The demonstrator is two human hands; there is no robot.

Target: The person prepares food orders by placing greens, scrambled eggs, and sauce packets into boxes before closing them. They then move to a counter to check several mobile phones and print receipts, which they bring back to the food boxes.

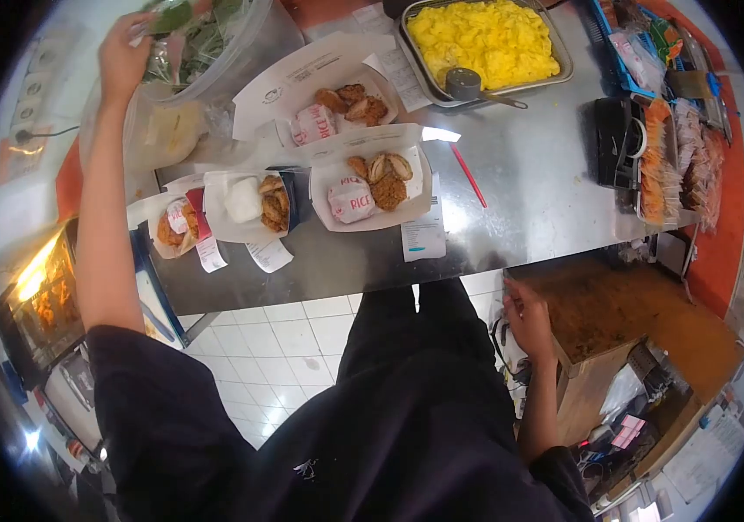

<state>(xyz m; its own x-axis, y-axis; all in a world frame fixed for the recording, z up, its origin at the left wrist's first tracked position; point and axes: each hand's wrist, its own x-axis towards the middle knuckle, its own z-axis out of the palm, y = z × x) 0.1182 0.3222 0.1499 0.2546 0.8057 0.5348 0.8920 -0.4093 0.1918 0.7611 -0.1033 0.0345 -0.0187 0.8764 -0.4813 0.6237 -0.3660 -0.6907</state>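
Far left, arm outstretched: the person's left hand (126, 59), fingers bent beside the leaves (185, 57); a whitish bit shows at the fingertips. Cannot tell whether it grips.

Leaves sit in the tub (274, 39), top left, beyond the food boxes. Broad, dark to mid green, one brighter near the rim; clear plastic glints among them, so some seem bagged. Likely very light, limp, easily torn or bruised; film probably slick and crinkly. Best hold: a light pinch on a stem or a bag's edge, blades uncrushed. Tub translucent, pale, probably stiff enough to steady by its rim.

Right of the boxes, the right hand (529, 317) hangs off the worktop's (520, 230) near edge, fingers loosely curled, nothing seen in it.
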